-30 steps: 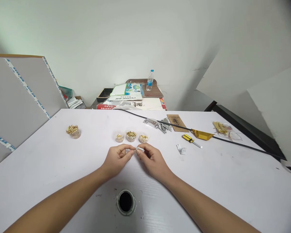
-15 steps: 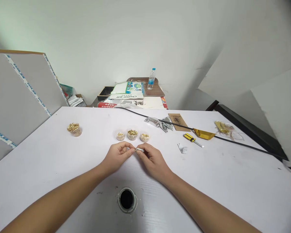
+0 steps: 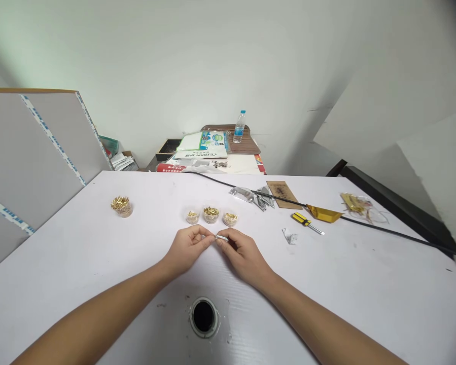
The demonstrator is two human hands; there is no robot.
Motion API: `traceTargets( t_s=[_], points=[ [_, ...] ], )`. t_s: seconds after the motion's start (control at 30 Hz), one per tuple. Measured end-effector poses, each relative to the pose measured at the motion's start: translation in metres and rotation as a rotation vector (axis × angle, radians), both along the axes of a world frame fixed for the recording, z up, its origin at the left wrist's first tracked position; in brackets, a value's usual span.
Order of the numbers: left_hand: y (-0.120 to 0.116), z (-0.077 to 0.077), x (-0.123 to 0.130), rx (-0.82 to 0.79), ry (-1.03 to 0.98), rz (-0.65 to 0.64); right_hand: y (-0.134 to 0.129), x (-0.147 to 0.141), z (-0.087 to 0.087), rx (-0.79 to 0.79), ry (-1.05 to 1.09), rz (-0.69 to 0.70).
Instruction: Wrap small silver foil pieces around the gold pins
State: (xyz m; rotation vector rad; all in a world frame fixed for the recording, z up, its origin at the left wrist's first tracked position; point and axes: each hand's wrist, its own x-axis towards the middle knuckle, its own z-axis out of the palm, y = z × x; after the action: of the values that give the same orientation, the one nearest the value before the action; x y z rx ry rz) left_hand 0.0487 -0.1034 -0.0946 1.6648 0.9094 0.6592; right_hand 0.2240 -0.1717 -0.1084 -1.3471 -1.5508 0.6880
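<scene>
My left hand and my right hand meet fingertip to fingertip above the white table. Between them they pinch a small thin silver piece. Just beyond the hands stand three small clear cups of gold-coloured pins in a row. A fourth cup of gold pins sits apart at the left.
A round cable hole opens in the table near me. A yellow-handled screwdriver, gold foil scoop, silver foil bags, brown card and black cable lie at the right. A grey board leans at left.
The hands stayed together on the small piece, with the fingers shifting slightly. The view tilted a little, so everything sits lower in the frame.
</scene>
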Motion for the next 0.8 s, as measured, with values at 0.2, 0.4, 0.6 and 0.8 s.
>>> traceTargets(
  t_s=[0.2, 0.4, 0.6, 0.8],
  points=[
    [-0.001, 0.004, -0.002, 0.037, 0.026, -0.021, -0.001, -0.002, 0.003, -0.025, -0.016, -0.037],
    [0.000, 0.003, -0.007, 0.055, 0.034, -0.043, -0.002, -0.002, 0.003, -0.086, -0.007, -0.014],
    [0.001, 0.005, -0.011, 0.087, 0.078, -0.068, -0.002, 0.000, 0.002, -0.122, -0.005, 0.046],
    [-0.002, 0.007, -0.009, 0.102, 0.089, -0.035, -0.001, 0.001, -0.002, -0.069, 0.022, 0.053]
  ],
)
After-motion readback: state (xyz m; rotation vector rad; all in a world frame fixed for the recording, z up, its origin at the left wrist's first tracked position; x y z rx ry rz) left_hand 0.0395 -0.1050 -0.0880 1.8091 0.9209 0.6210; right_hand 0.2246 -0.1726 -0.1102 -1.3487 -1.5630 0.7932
